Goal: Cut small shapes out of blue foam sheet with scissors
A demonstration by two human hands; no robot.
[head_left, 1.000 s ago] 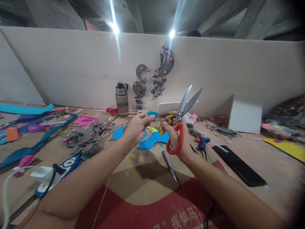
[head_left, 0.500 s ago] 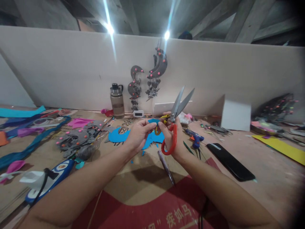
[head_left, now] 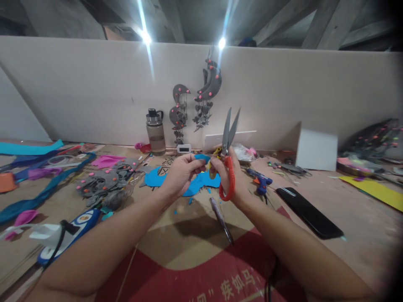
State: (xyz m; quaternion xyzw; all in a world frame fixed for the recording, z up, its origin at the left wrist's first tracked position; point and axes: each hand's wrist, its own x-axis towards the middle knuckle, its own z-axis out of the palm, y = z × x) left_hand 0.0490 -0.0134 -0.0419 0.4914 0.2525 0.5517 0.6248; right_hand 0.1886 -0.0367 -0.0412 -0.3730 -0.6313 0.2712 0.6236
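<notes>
My left hand [head_left: 182, 174] is closed, with a small blue felt-like piece [head_left: 201, 157] pinched between thumb and fingers. Facing it, my right hand [head_left: 231, 178] is wrapped round red-handled scissors [head_left: 231, 130], whose blades point up and stand slightly apart. A small yellow object [head_left: 214, 162] is also at the right fingertips; its kind is unclear. Below the hands, larger blue cut-out sheets [head_left: 198, 184] lie on the cardboard [head_left: 176, 247], with small blue scraps near them. A pen [head_left: 221, 220] lies just in front of my right hand.
A bottle [head_left: 155, 132] stands by the white partition [head_left: 94, 88], where grey moon-shaped hangings [head_left: 211, 84] hang. Grey felt pieces [head_left: 108, 182] are heaped left. A blue glue gun [head_left: 262, 182] and a black phone [head_left: 308, 213] lie right; a blue-and-white power strip [head_left: 72, 235] lies near left.
My right hand has drawn slightly away from the left, and the scissors have turned more upright, blades swinging left. The yellow object shows more clearly at my right fingertips; the blue piece stays in my left hand.
</notes>
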